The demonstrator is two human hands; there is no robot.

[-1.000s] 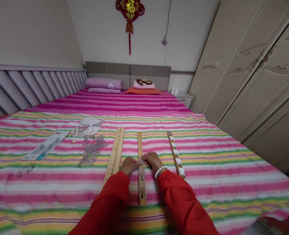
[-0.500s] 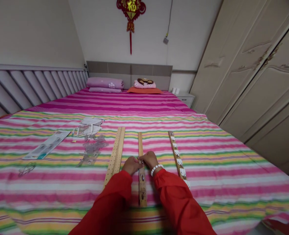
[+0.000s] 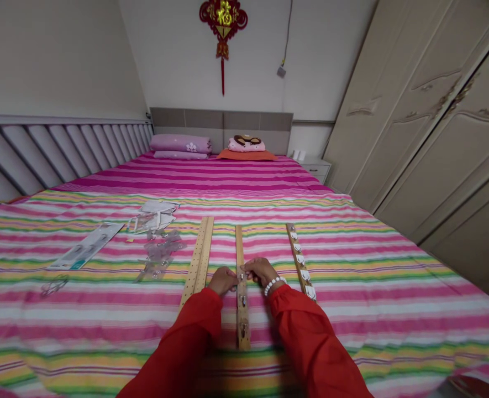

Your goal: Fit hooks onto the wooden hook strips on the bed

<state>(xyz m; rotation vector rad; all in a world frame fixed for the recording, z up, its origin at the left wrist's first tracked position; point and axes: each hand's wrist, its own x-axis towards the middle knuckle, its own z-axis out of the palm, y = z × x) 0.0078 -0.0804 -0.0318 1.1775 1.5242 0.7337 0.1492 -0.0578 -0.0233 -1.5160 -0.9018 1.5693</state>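
A narrow wooden strip [image 3: 240,249] lies lengthwise before me, with clear adhesive hooks along its nearer half. Two of these, a middle hook [image 3: 243,301] and a near hook [image 3: 243,330], sit flat on the wood. Between my hands is a third adhesive hook [image 3: 241,277] on the strip. My left hand [image 3: 222,281] pinches at its left edge, fingers closed. From the right, my right hand [image 3: 261,270], wearing a white bead bracelet, has thumb and forefinger closed at its upper edge. The fingertips partly hide that patch.
Left of the strip lie perforated wooden boards [image 3: 198,254], a pile of clear hooks [image 3: 161,251], white packaging [image 3: 155,214], a hook card [image 3: 87,246] and thin metal rings [image 3: 54,284]. On the right is another strip with white hooks [image 3: 301,260]. Everything rests on a striped bedspread [image 3: 352,309].
My right hand has drawn slightly right, and the hands are a little farther apart. More of the third hook shows between them. The view has shifted slightly.
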